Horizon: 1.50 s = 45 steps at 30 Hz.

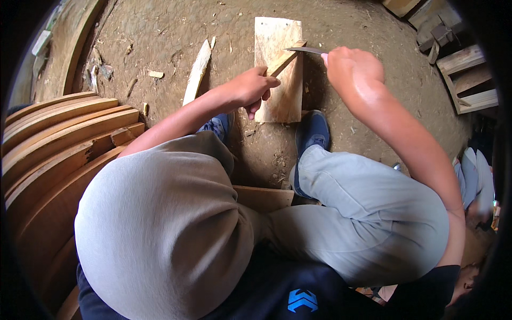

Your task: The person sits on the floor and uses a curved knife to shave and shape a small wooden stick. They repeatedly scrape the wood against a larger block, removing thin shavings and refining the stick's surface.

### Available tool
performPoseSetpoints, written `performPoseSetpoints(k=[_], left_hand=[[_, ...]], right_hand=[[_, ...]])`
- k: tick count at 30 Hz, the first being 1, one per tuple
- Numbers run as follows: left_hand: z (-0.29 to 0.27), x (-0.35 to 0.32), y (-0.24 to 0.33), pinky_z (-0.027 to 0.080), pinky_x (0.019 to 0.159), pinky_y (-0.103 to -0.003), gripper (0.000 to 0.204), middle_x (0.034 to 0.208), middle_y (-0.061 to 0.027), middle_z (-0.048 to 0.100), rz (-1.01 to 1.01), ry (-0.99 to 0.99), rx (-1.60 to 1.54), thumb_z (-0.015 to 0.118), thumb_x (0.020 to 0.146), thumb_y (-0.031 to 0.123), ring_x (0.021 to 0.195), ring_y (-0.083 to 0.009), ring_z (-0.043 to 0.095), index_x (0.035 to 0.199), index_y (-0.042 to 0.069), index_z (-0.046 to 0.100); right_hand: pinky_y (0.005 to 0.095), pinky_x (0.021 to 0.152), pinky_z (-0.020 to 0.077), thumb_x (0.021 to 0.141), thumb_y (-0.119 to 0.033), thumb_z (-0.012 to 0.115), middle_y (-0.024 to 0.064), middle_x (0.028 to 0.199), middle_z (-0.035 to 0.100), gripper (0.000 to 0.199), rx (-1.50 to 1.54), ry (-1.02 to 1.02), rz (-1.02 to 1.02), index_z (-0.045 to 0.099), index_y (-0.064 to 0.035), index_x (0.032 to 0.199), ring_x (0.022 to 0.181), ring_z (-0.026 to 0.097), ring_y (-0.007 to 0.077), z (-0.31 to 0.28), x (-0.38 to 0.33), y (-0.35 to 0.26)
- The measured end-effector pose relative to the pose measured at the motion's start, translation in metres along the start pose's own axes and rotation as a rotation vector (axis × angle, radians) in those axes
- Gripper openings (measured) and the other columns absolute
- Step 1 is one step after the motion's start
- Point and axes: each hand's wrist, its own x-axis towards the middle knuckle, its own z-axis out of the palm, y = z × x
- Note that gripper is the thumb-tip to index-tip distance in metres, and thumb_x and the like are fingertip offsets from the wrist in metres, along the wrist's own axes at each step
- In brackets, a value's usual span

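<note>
My left hand (pixel 255 88) is closed round the near end of a narrow wooden stick (pixel 279 64), which slants up to the right over a pale wooden board (pixel 282 104). In my right hand (pixel 353 65) is a knife; its pink handle shows only partly between the fingers. The knife blade (pixel 306 50) points left and lies across the far end of the stick, apparently touching it. The board is between my feet, on the dirt floor.
A stack of curved-looking planks (pixel 69 138) stands at my left. On the floor lie a pale split piece of wood (pixel 198 72) and several chips. A wooden frame (pixel 469 80) is at the far right. My blue shoe (pixel 312 130) is beside the board. Another person (pixel 474 178) shows at the right edge.
</note>
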Motion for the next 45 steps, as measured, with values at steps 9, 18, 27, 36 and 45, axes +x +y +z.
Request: performPoseSetpoints(k=[9,18,27,36,45], left_hand=[[-0.006,0.004,-0.004,0.037,0.030,-0.029,0.029,0.060,-0.0001,0.041,0.013,-0.057,-0.022,0.050,0.100,0.029,0.035,-0.0100,0.039,0.085,0.006,0.041],[-0.009,0.008,-0.005,0.036,0.030,-0.029,0.029,0.059,-0.0013,0.042,0.026,-0.052,0.005,0.050,0.100,0.028,0.035,-0.0097,0.039,0.084,0.005,0.042],[-0.015,0.009,-0.007,0.048,0.040,-0.032,0.038,0.071,-0.0024,0.049,-0.080,-0.111,-0.049,0.045,0.099,0.041,0.052,-0.0107,0.048,0.096,0.003,0.051],[-0.026,0.007,-0.014,0.048,0.044,-0.031,0.044,0.076,-0.0029,0.049,0.094,0.008,-0.003,0.038,0.098,0.043,0.059,-0.0147,0.054,0.114,0.005,0.053],[-0.027,0.012,-0.018,0.038,0.037,-0.030,0.034,0.080,-0.0092,0.058,0.044,0.010,0.068,0.034,0.098,0.030,0.048,-0.0162,0.051,0.108,0.002,0.051]], right_hand=[[0.0359,0.056,0.0576,0.100,-0.036,0.048,0.0129,0.075,0.072,0.041,-0.111,0.003,0.106,0.070,-0.0088,0.078,0.073,0.073,0.0266,0.003,-0.002,-0.017],[0.0368,0.064,0.0590,0.099,-0.030,0.047,0.0088,0.089,0.074,0.035,0.020,-0.138,0.098,0.075,-0.0119,0.091,0.086,0.073,0.0249,-0.003,0.003,-0.004],[0.0453,0.075,0.0487,0.101,-0.049,0.038,0.0186,0.072,0.061,0.061,0.593,-0.193,0.003,0.061,0.0008,0.076,0.074,0.059,0.0360,0.023,0.024,0.044],[0.0488,0.075,0.0463,0.100,-0.054,0.036,0.0221,0.072,0.060,0.067,0.606,-0.057,0.095,0.057,0.0042,0.073,0.072,0.060,0.0389,0.042,0.036,0.048],[0.0517,0.084,0.0481,0.101,-0.051,0.037,0.0262,0.091,0.066,0.063,0.538,-0.164,0.137,0.063,0.0050,0.086,0.089,0.064,0.0422,0.042,0.025,0.041]])
